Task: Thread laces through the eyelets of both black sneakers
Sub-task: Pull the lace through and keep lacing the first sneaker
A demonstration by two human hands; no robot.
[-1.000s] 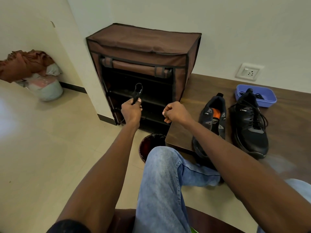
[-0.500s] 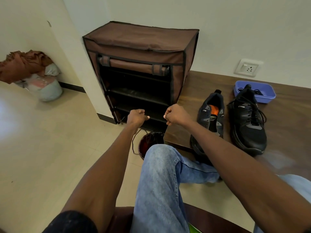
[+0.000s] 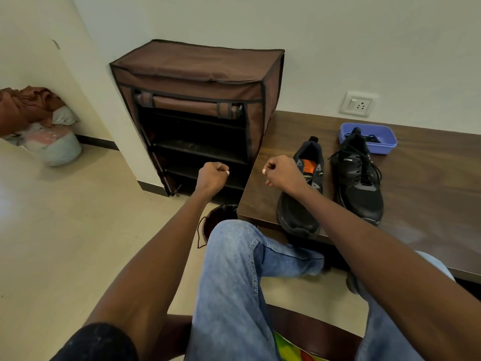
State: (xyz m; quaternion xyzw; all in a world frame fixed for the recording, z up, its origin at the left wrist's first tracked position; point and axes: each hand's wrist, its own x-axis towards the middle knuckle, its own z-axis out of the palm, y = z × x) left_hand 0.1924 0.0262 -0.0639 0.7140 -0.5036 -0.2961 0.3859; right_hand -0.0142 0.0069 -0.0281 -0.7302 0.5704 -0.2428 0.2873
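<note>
Single view, head-mounted on a seated person, wide-angle, facing forward and down. Both forearms extend from the bottom edge into mid-frame; the hands sit at arm's length, near centre. The surface occupies the right side, the floor the left, the wall the top. Straight edges bow toward the borders.
</note>
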